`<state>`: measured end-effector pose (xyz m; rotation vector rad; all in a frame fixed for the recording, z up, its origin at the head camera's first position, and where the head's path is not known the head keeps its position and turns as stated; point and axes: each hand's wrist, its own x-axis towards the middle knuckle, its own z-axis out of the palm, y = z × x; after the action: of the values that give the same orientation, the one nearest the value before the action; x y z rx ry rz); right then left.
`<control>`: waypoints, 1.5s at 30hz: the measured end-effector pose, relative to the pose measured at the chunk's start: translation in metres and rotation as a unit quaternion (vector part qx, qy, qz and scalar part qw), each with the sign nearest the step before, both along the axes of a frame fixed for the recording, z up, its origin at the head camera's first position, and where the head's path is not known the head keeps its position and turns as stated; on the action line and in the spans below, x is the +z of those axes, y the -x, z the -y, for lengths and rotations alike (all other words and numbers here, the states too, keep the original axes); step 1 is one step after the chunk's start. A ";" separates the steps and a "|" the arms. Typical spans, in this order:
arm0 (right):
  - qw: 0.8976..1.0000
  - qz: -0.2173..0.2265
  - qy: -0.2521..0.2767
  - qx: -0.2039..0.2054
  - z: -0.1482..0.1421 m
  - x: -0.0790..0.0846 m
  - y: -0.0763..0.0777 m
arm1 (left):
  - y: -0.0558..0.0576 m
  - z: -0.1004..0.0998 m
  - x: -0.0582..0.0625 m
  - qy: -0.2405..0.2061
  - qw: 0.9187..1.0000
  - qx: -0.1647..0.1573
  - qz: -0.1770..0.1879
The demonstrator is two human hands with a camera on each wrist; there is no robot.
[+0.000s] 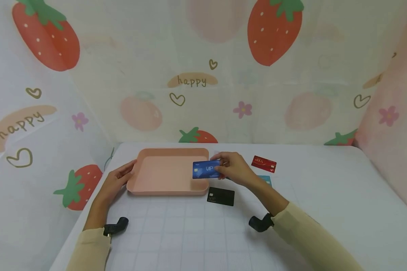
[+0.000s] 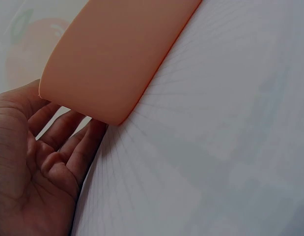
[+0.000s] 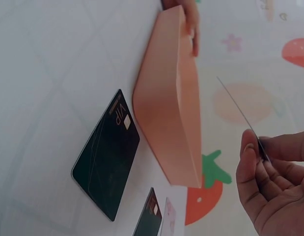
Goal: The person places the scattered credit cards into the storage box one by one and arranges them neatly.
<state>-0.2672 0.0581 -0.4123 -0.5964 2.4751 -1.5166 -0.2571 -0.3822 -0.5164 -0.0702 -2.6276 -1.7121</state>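
A blue bank-style VIP card [image 1: 205,170] is pinched between the thumb and fingers of my right hand [image 1: 236,168], above the right end of a pink tray [image 1: 167,193]. The right wrist view shows that card [image 3: 238,109] nearly edge-on, apart from the tray. At the tray's left end rests my left hand [image 1: 117,180], its fairly straight fingers touching the outer wall; some fingertips are hidden behind the wall in the left wrist view. Close to the tray's near right corner a black VIP card [image 1: 221,197] lies flat on the table.
A red VIP card [image 1: 263,164] lies on the table right of my right hand. A teal card [image 1: 266,180] is partly covered by the right forearm. Behind the white table [image 1: 176,237] hangs a strawberry-print cloth [image 1: 271,90], which also encloses both sides.
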 end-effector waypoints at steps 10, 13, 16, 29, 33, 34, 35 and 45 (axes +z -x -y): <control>1.000 0.013 -0.006 -0.004 0.021 0.002 0.002 | -0.002 0.001 0.001 -0.002 1.000 -0.007 -0.004; 1.000 0.015 -0.001 -0.001 0.025 0.000 0.004 | -0.003 0.000 0.003 -0.003 1.000 -0.005 0.000; 1.000 0.016 0.002 0.003 0.029 -0.001 0.005 | -0.003 -0.001 0.003 -0.006 1.000 -0.004 0.001; 0.999 0.043 0.017 -0.001 0.048 -0.005 0.015 | -0.003 0.000 0.002 -0.013 1.000 -0.001 0.003; 0.998 0.056 0.030 0.003 0.055 -0.006 0.017 | -0.002 0.001 0.003 -0.019 1.000 -0.002 0.000; 0.998 0.057 0.032 0.004 0.056 -0.006 0.017 | -0.002 0.001 0.003 -0.020 1.000 -0.003 -0.001; 0.998 0.059 0.034 0.005 0.058 -0.006 0.017 | -0.003 0.001 0.003 -0.022 1.000 -0.003 -0.002; 0.997 0.064 0.037 -0.002 0.073 -0.007 0.022 | -0.005 -0.002 0.007 -0.022 1.000 -0.004 0.001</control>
<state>-0.2889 -0.0152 -0.4197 -0.4886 2.3358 -1.6000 -0.2517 -0.3804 -0.5093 -0.0799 -2.5943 -1.7720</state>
